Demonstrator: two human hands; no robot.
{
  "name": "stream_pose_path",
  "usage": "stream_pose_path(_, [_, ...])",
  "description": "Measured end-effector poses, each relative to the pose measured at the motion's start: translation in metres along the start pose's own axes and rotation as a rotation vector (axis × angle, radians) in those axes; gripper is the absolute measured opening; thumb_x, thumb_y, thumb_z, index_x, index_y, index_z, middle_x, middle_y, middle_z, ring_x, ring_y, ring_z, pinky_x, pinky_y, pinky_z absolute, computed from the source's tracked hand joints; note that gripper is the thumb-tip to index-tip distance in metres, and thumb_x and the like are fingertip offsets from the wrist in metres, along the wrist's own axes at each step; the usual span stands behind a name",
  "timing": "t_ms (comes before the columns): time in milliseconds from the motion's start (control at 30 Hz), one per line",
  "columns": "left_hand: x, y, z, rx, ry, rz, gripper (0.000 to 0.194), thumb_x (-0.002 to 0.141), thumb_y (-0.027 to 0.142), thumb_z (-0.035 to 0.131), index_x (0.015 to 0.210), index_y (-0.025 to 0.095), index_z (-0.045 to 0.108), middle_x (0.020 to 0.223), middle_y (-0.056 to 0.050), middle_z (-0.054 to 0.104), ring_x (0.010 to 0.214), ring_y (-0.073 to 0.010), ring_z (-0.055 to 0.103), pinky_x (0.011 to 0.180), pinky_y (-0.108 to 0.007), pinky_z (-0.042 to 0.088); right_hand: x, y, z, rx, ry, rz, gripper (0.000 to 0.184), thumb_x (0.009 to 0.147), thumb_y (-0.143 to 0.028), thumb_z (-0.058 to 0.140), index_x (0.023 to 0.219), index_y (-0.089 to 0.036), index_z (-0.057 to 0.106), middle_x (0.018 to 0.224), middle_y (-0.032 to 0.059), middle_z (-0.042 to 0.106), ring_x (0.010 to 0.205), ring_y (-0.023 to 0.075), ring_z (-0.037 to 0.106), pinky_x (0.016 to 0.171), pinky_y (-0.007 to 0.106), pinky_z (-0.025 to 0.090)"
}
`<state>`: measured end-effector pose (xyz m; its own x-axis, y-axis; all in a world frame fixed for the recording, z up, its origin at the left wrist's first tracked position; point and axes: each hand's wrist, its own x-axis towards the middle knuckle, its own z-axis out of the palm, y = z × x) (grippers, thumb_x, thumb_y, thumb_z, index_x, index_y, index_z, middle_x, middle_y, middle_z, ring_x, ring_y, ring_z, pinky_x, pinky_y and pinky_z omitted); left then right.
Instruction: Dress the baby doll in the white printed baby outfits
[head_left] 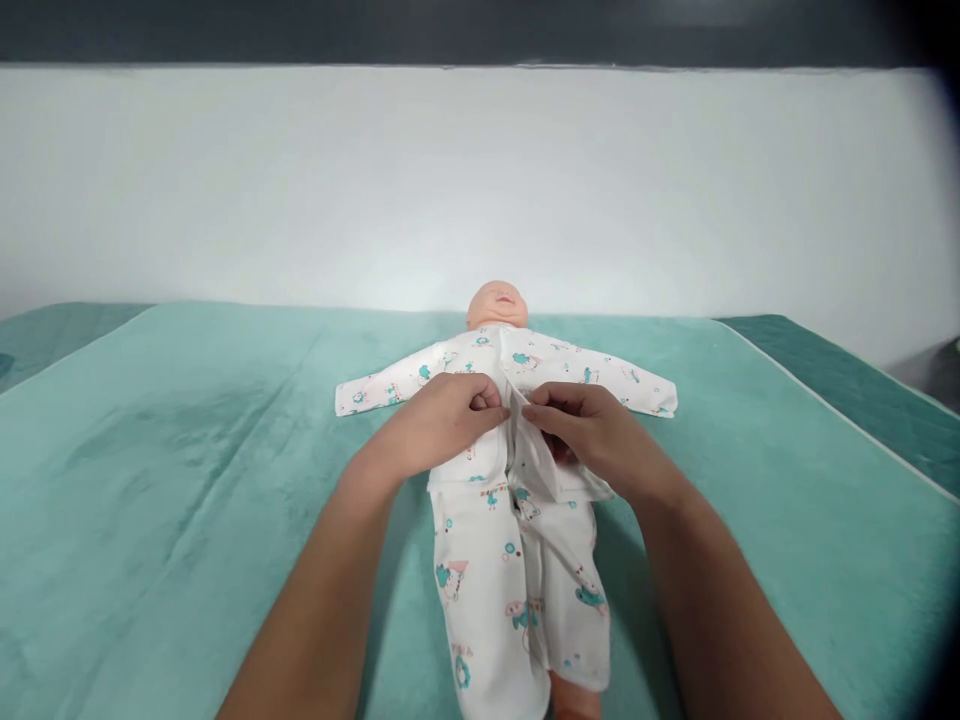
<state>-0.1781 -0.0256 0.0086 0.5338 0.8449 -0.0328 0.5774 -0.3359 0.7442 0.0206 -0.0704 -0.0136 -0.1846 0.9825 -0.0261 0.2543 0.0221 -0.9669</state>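
Note:
A baby doll point(496, 303) lies on its back, head away from me, arms spread to both sides. It wears a white printed baby shirt point(472, 352) and matching printed trousers point(487, 600). My left hand point(454, 415) pinches the left front edge of the shirt at chest height. Between the thumb and fingers of my right hand point(581, 420) is the other front edge, lifted a little off the body. The two edges stand slightly apart under my fingers. Below my right hand a corner of the shirt is folded back. One bare leg end point(574, 698) shows under the trousers.
A teal plush cover point(225, 450) with pale piping lies under the doll and spreads to both sides. Behind it rises a white wall point(300, 190) with a dark band along the top. A dark object point(943, 375) is partly visible at the far right.

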Motion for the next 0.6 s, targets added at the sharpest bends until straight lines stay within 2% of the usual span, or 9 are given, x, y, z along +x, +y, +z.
stream_pose_path(133, [0.002,-0.007,0.000,-0.332,-0.072,0.042,0.022,0.089,0.037,0.057,0.079,0.018,0.058,0.066,0.002,0.055,0.059,-0.0110,0.051,0.053,-0.025,0.038,0.003,0.004,0.003,0.095,0.032,-0.022,0.035,0.088,-0.046,0.061,0.067,-0.019,0.052,0.053,-0.0061,0.041,0.049,0.0078,0.035,0.046,0.024,0.024])
stream_pose_path(233, [0.003,-0.008,0.002,-0.526,-0.141,0.069,0.023,0.090,0.034,0.058,0.075,0.017,0.057,0.067,0.001,0.058,0.060,-0.0106,0.055,0.055,-0.024,0.041,0.004,0.004,0.009,0.129,0.095,-0.077,0.033,0.088,-0.046,0.063,0.070,-0.019,0.056,0.056,-0.0060,0.041,0.051,0.0075,0.033,0.047,0.023,0.024])
stream_pose_path(400, [0.005,-0.008,0.003,-0.603,-0.187,0.060,0.024,0.091,0.031,0.057,0.072,0.016,0.056,0.065,0.001,0.058,0.057,-0.0090,0.054,0.050,-0.022,0.037,0.003,0.003,0.017,0.109,0.160,-0.153,0.033,0.090,-0.043,0.062,0.069,-0.018,0.056,0.059,-0.0051,0.044,0.057,0.0085,0.035,0.052,0.024,0.026])
stream_pose_path(600, [0.008,-0.012,0.002,-0.612,-0.219,0.089,0.028,0.091,0.036,0.059,0.072,0.015,0.057,0.063,0.001,0.057,0.054,-0.0089,0.053,0.046,-0.022,0.034,0.005,0.006,0.016,0.150,0.144,-0.110,0.035,0.089,-0.046,0.062,0.069,-0.018,0.059,0.056,-0.0052,0.043,0.053,0.0085,0.036,0.050,0.025,0.025])
